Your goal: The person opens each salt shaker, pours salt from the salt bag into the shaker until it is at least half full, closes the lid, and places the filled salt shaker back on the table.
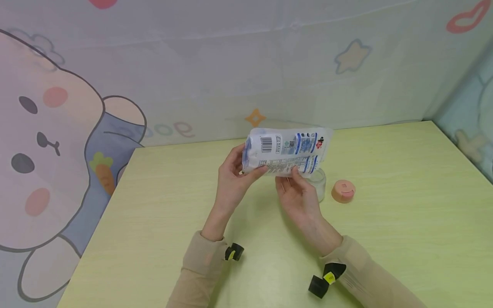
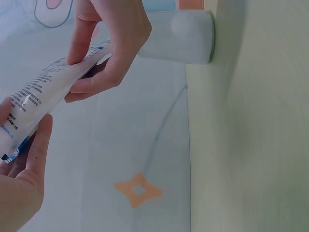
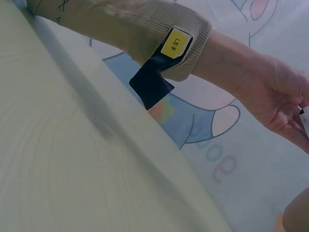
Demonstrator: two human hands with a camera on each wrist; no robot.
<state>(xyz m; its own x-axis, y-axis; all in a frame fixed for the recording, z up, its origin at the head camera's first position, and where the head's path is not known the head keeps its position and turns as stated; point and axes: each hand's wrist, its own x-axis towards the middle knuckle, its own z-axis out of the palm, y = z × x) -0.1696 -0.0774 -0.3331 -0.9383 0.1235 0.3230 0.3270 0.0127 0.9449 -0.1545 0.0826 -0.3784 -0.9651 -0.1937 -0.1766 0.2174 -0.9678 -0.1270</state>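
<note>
Holds wht printed pouch up over yellow-grn table, pinched betw. thumb & fingers of L hand at left end, & of R hand at lower edge; has clear jar just past R hand, rnd orange cap rt of jar

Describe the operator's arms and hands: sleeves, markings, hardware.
Left hand and right hand: bare, no gloves. Left sleeve and right sleeve: long, beige; left cuff ribbed. Each wrist carries a blocky black device: left device, right device, both yellow-labelled; left label bears dark characters. No cables visible.
</note>
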